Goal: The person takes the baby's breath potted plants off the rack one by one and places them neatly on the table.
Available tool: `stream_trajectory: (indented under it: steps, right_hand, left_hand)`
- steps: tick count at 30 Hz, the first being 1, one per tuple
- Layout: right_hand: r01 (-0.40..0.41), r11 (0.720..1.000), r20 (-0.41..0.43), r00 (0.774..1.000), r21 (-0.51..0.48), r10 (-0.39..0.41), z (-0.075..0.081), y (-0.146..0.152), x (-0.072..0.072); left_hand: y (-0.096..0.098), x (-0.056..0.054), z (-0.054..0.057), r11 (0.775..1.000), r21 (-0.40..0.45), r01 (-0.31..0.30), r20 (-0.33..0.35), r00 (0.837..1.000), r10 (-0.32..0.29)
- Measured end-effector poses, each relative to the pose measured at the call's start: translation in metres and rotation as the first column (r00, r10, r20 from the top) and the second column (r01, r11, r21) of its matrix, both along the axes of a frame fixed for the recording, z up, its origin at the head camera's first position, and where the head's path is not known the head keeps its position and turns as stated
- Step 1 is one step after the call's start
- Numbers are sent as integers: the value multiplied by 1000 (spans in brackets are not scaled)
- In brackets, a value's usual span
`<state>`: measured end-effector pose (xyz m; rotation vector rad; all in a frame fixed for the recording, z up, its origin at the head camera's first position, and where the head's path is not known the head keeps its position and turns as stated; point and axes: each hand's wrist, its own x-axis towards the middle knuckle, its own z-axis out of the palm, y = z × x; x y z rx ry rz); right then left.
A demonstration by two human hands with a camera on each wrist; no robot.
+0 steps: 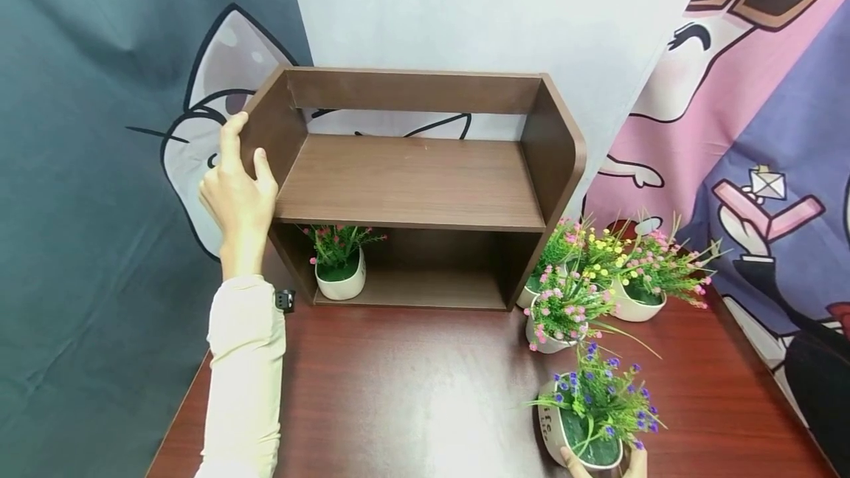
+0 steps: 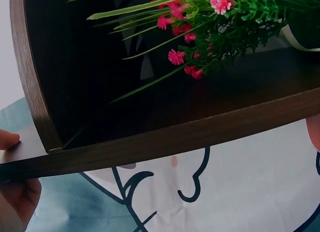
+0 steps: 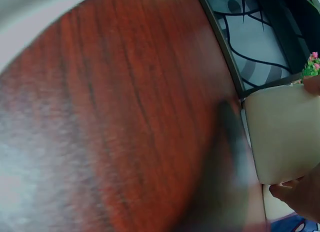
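My left hand (image 1: 239, 190) is at the left side panel of a brown two-tier shelf (image 1: 412, 179), fingers near the panel's upper edge. The left wrist view shows fingers (image 2: 21, 199) on either side of a shelf board (image 2: 165, 134). At the bottom of the head view my right hand (image 1: 604, 467), mostly cut off, grips a white pot of artificial purple-blue flowers (image 1: 598, 411). In the right wrist view its fingers (image 3: 300, 192) hold the smooth pale pot (image 3: 282, 134) from both sides.
A pink-flowered pot (image 1: 341, 275) stands inside the lower compartment at left. Several more white pots with pink and yellow flowers (image 1: 598, 264) cluster beside the shelf's right side on the red-brown table (image 1: 372, 389). Printed cloth (image 1: 99, 205) hangs behind.
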<state>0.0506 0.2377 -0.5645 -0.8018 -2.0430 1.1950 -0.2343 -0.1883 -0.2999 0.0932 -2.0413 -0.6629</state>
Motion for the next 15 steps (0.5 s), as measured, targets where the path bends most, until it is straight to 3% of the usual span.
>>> stream_trajectory:
  steps: [5,11,15]
  right_hand:
    - [25,999,-24,999,24,-25,9,-2,3]
    - [127,992,86,988,-8,-126,20,6,3]
    - [183,983,58,982,0,-182,18,10,3]
  left_hand:
    - [1,1,0,1000,3,5,8,1000,-5]
    - [1,0,0,1000,-14,1,2,1000,-1]
    - [1,0,1,1000,-17,1,6,1000,-1]
